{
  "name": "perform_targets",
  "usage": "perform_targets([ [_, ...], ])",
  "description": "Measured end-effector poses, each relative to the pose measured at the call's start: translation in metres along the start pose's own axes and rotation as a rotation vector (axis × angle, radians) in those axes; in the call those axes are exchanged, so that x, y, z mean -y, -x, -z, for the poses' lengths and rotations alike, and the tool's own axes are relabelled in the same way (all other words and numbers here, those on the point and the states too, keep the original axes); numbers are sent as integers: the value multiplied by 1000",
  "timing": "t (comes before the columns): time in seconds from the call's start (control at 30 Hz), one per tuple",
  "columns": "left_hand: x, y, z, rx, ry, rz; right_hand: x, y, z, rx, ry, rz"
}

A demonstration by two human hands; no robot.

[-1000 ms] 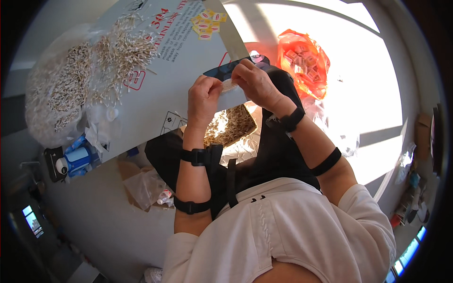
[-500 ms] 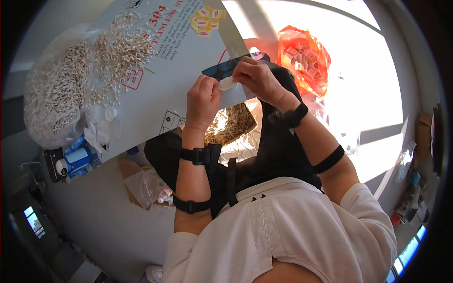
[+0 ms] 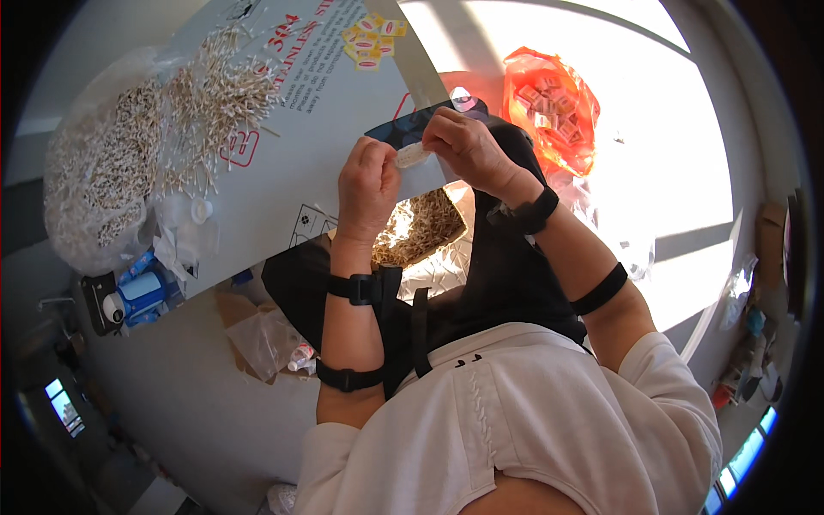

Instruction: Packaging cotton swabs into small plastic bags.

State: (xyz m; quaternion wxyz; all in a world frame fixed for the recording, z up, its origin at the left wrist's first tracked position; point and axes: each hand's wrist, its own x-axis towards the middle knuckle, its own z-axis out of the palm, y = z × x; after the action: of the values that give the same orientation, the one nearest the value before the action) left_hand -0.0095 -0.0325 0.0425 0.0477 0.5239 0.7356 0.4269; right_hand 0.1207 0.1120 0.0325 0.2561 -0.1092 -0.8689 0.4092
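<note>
My left hand (image 3: 367, 182) and my right hand (image 3: 462, 148) meet in front of me and pinch a small clear packet (image 3: 410, 155) between their fingertips. Both hands hover over the near edge of a grey printed board (image 3: 283, 163). A dark blue card (image 3: 403, 130) lies just behind the packet on that board. A clear bag of tan sticks (image 3: 422, 225) lies on my lap below the hands.
Loose white sticks (image 3: 210, 103) are heaped on the board, beside a big clear bag of sticks (image 3: 94, 172). Small yellow packets (image 3: 367, 39) lie at the board's far end. An orange bag of packets (image 3: 549, 103) sits right, a blue-and-white tape dispenser (image 3: 133, 296) left.
Both hands have shifted slightly, staying together on the small packet. The right hand's fingers have curled lower over it. Nothing else moved.
</note>
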Motion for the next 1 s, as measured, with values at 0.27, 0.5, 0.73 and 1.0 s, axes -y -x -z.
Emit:
perform_targets([
  [0.27, -2, -6, -4, 52, -93, -71, 10, -3, 6, 68, 97, -18],
  [0.5, -5, -7, -2, 73, -98, -26, 6, -2, 13, 1, -199, -219],
  [0.73, 2, -11, 0, 147, -72, -7, 3, -3, 4, 34, 33, -156],
  [1.0, 0, -21, 3, 249, -143, -28, 13, -10, 6, 43, 243, 13],
])
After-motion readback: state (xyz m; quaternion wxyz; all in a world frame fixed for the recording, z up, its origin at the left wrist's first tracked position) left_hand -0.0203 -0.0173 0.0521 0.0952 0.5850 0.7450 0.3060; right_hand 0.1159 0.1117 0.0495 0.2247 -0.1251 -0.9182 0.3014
